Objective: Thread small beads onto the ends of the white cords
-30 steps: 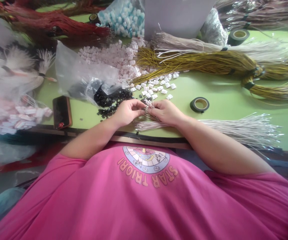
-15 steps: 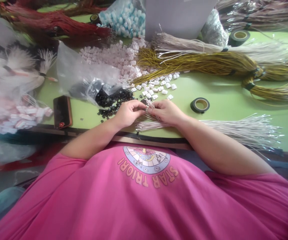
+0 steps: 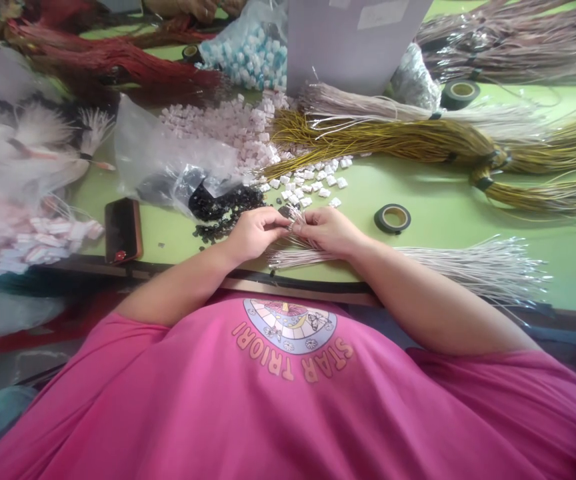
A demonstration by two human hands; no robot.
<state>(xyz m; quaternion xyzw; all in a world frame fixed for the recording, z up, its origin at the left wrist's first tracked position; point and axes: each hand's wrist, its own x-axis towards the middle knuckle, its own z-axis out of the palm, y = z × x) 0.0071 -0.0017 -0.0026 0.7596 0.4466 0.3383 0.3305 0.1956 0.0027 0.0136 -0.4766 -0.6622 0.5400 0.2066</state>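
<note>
My left hand and my right hand meet at the near edge of the green table. Both are closed in a pinch around the ends of a small bunch of thin pale wires. What my left fingertips hold besides the wires is too small to make out. The rest of that bunch of wires lies under my right hand and fans out toward the table edge. A pile of small black connectors lies just beyond my left hand. Small white connectors are scattered just beyond both hands.
A roll of black tape sits right of my hands. A long bundle of pale wires lies at the near right edge. Yellow wire bundles, pink connectors, a clear bag and a phone surround the spot.
The view has shifted slightly, so the table contents sit a little lower and left. My hands stay together pinching the wire ends, with only small finger movements.
</note>
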